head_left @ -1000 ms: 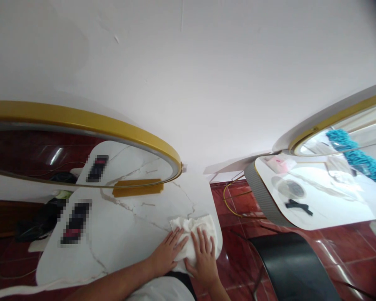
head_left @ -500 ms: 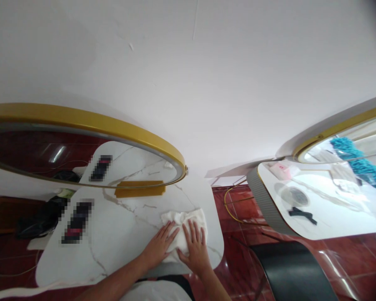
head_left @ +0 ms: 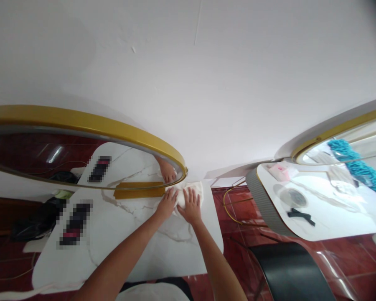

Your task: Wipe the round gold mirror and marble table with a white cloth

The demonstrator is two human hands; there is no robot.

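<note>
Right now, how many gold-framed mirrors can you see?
2: one mirror stands on the marble table beyond both hands; the other mirror is at the far right, cut off by the frame edge.

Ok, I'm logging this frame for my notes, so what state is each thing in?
white cloth: crumpled, pressed flat on the table at its far edge, by the mirror
left hand: open, palm down on the cloth
right hand: open, fingers spread on the cloth
marble table: bearing the cloth and a blurred dark item
gold-framed mirror: upright, reflecting table and a hand
black chair: unoccupied
</note>
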